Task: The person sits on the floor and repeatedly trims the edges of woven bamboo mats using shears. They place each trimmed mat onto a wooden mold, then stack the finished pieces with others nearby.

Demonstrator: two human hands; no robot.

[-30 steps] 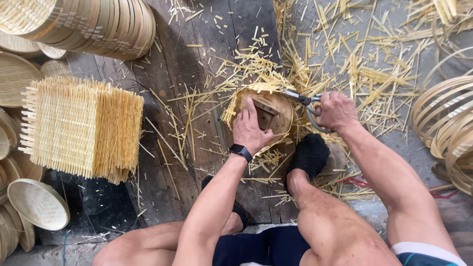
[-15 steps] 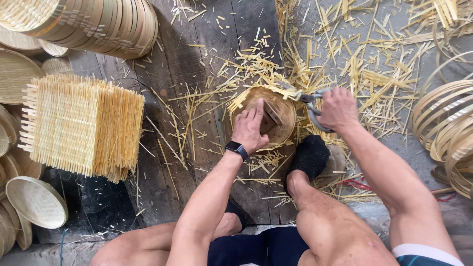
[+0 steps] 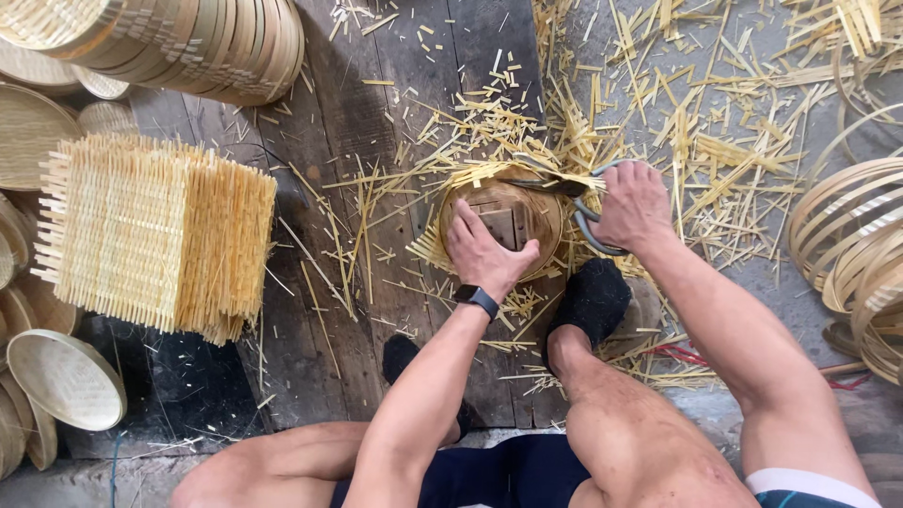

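Pressing our left hand (image 3: 489, 252) flat, fingers spread, on the round woven bamboo tray (image 3: 503, 221), we hold it down on the dark wooden floorboards (image 3: 376, 113). Our right hand (image 3: 638, 205) is closed around the handles of the metal shears (image 3: 574, 202), whose blades lie across the tray's far rim. Just this side of the tray sits our foot in a black sock (image 3: 591, 299). Cut bamboo slivers (image 3: 715, 141) lie scattered all around the tray, thickest to its right. Well to the left of the tray stands a stack of square woven mats (image 3: 150, 235), with finished round trays (image 3: 188, 42) piled beyond it, and bent bamboo hoops (image 3: 851, 245) far to the tray's right.
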